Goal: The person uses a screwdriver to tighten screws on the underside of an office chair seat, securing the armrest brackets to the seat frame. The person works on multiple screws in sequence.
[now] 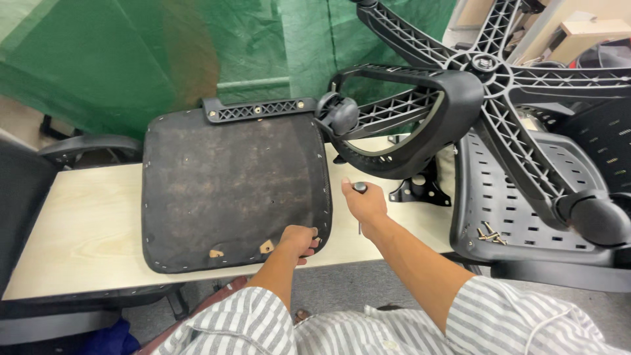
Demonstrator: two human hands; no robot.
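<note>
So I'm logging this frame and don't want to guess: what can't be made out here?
Head view only:
- Tool in the right hand: the fist covers most of it, so its kind is unclear.
- Left hand fingertips: curled over the seat pad edge.
- Screws on the backrest: too small to tell the type.
- Wheel base: cut off by the top edge.

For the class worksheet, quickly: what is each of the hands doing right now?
Left hand: gripping the near edge of the upturned seat cushion.
Right hand: closed around a black-handled screwdriver, tip on the table.
</note>
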